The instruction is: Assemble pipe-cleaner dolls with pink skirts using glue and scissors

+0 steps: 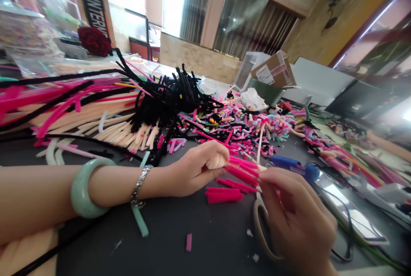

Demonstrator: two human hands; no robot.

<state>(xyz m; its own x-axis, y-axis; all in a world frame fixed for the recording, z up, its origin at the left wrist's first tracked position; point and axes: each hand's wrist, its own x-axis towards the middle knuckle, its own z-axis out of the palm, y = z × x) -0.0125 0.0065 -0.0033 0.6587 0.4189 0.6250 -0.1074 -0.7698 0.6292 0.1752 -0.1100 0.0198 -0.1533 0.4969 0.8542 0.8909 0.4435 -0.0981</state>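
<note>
My left hand [202, 164], wearing a green bangle and a chain bracelet, is closed around a cream piece made of pipe cleaners [216, 161]. Hot-pink pipe cleaner pieces [242, 169] stick out of that piece to the right. At their far ends, my right hand [289, 207] pinches the tips between thumb and fingers. Just below lies a bunch of cut pink pipe cleaner pieces [224, 195] on the dark table. Scissors [260, 224] rest under and beside my right hand, partly hidden by it.
A blue glue gun [287, 164] and a bright flat device [353, 212] with cables lie at right. Long cream pipe cleaners [112, 135] and a black bundle [180, 92] spread at left. Mixed scraps [231, 130] are heaped behind my hands. A cardboard box [272, 70] stands further back.
</note>
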